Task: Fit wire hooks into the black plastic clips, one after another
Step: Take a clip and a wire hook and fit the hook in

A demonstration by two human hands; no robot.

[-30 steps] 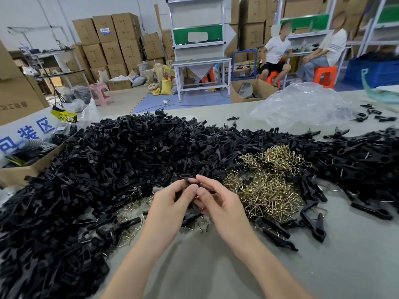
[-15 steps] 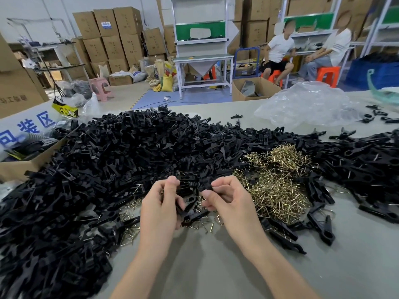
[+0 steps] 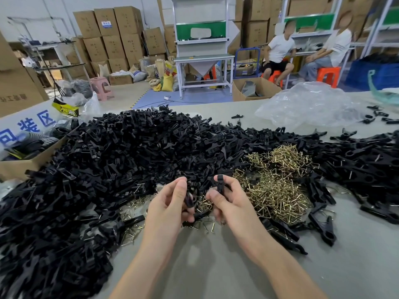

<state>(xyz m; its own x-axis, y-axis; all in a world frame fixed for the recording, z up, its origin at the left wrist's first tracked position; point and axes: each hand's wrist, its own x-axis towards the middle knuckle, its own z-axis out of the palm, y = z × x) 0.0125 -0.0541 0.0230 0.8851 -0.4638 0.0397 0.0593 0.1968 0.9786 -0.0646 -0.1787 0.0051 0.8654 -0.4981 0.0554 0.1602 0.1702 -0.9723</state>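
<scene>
Matt black plastic clips (image 3: pixel 129 152); shiny brass-coloured wire hooks (image 3: pixel 278 186).

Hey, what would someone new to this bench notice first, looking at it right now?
The huge heap of black clips sprawls across the left and middle of the table. Right of centre, a glinting pile of brass-coloured wire hooks stands out against it. In front, the left hand grips a first clip and the right hand a second clip.

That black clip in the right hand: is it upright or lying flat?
Upright: the black clip stands on end, pinched in the right hand, its top end poking out above.
</scene>
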